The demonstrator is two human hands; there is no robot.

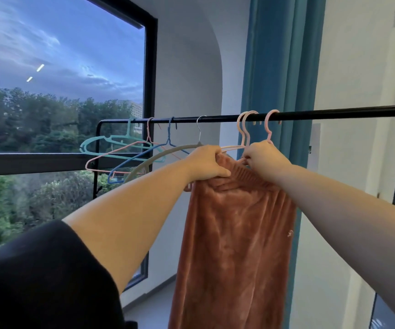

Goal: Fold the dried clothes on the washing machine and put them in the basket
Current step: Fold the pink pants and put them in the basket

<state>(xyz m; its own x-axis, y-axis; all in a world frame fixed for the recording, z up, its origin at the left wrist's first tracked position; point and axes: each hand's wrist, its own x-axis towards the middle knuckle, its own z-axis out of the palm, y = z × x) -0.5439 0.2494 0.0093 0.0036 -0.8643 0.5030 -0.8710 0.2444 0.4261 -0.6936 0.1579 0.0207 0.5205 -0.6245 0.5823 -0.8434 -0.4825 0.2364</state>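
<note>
A rust-pink fleece garment [234, 245] with a gathered elastic waistband hangs from a pink hanger [268, 129] on the black rail [334, 115]. My left hand [207, 165] grips the left part of the waistband, fingers curled over the fabric. My right hand [264, 159] pinches the waistband just under the hanger's neck. The long cloth falls straight down below both hands. No washing machine or basket is in view.
Several empty hangers hang on the rail to the left: teal [111, 144], pink, blue [144, 160] and a beige one with a metal hook [168, 154]. A large window [61, 91] is on the left, a blue curtain [279, 67] behind the rail.
</note>
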